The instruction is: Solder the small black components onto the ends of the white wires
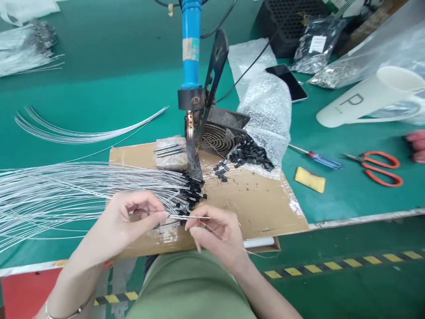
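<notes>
My left hand [133,219] is closed, thumb and forefinger pinching thin white wires [179,216] that run to the right. My right hand [217,230] pinches the same wires a short way along, and one fine strand trails past its fingers to the lower right. Just beyond both hands lies a large bundle of white wires [66,181] ending in small black caps [191,188]. Over those ends stands a blue hot-air gun [191,31], nozzle [189,133] pointing down. What sits inside the left palm is hidden.
Under the work is a cardboard sheet [245,199]. Loose black caps [252,154] spill from bubble wrap [265,106] beside a round fan [217,137]. Rightward lie a screwdriver [318,159], a yellow sponge [310,179], orange-handled scissors [378,166] and a white cup [361,102].
</notes>
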Demonstrator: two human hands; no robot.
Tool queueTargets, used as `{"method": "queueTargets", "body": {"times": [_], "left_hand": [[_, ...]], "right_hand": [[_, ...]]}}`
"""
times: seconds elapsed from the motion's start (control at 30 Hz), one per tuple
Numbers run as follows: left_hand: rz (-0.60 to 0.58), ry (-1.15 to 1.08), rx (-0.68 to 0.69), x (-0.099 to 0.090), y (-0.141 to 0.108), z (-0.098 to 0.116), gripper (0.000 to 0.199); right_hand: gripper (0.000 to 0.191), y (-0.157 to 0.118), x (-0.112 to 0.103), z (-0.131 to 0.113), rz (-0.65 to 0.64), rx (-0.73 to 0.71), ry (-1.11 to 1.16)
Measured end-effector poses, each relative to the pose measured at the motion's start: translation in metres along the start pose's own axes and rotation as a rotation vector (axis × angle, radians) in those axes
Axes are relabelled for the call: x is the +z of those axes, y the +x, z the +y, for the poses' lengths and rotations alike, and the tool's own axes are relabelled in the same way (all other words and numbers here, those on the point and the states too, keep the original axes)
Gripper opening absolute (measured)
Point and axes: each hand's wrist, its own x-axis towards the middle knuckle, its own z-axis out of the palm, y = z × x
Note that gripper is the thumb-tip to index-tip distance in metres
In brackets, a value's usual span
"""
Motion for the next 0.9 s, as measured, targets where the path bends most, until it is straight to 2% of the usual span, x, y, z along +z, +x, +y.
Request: {"method": "queueTargets", "body": {"times": [0.13,0.4,0.5,0.63,0.9], "left_hand": [[-0.012,0.004,0.022,0.001,-0.004,-0.001,0.021],[0.051,0.017,0.041,-0.005,-0.002,0.001,0.018],[0.042,-0.001,0.044,-0.001,-0.001,0.002,0.018],[0.035,0.000,0.038,0.003,0.000,0.002,0.018],[0.080,0.033,0.036,-0.008,-0.003,-0.001,0.017]], "right_hand": [[0.027,0.006,0.008,0.002,0.083,0.009,-0.035],[0.021,0.008,-0.001,-0.001,0.089,-0.060,-0.092],[0.015,0.010,0.002,0.000,0.055,-0.033,-0.092],[0.018,0.011,0.007,0.003,0.102,-0.044,-0.082],[0.024,0.011,-0.008,-0.002,0.108,-0.014,0.012]]}}
